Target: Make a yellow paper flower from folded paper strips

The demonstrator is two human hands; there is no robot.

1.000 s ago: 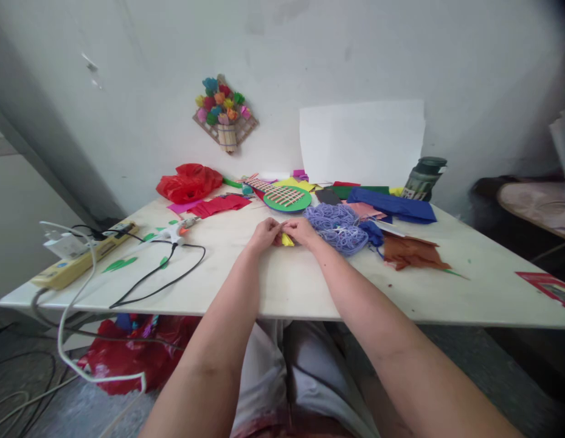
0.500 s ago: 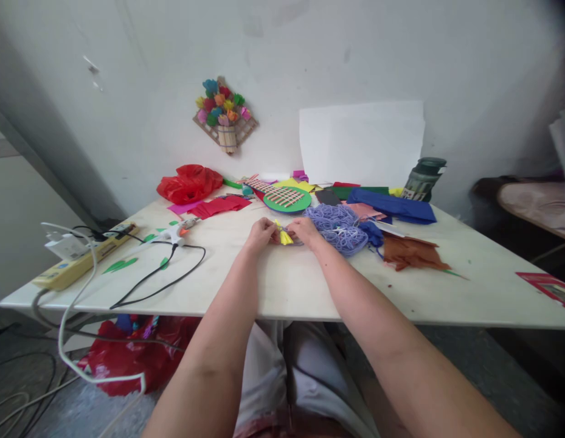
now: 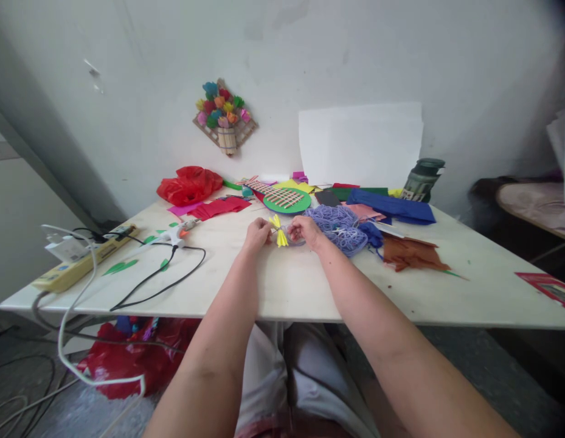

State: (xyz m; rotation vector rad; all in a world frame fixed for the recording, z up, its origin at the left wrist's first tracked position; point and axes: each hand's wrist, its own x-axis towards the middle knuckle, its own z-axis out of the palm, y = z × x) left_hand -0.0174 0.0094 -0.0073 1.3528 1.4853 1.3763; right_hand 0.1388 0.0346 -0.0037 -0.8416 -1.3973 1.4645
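A bunched piece of yellow paper, narrow at its middle and flared at both ends, hangs just over the table between my hands. Purple yarn runs around its waist and out to both sides. My left hand is closed in a pinch on the yarn at the left. On the other side, my right hand pinches the yarn too, fingers curled. A loose heap of purple yarn lies right beside my right hand.
Behind my hands lies a green oval with a stick lattice. A hot glue gun and power strip with cables are at the left. Brown paper, blue paper and a dark bottle are to the right.
My hands have drawn slightly apart, off the yellow paper. It now shows whole between them, with both flared ends visible and yarn stretched to either side.
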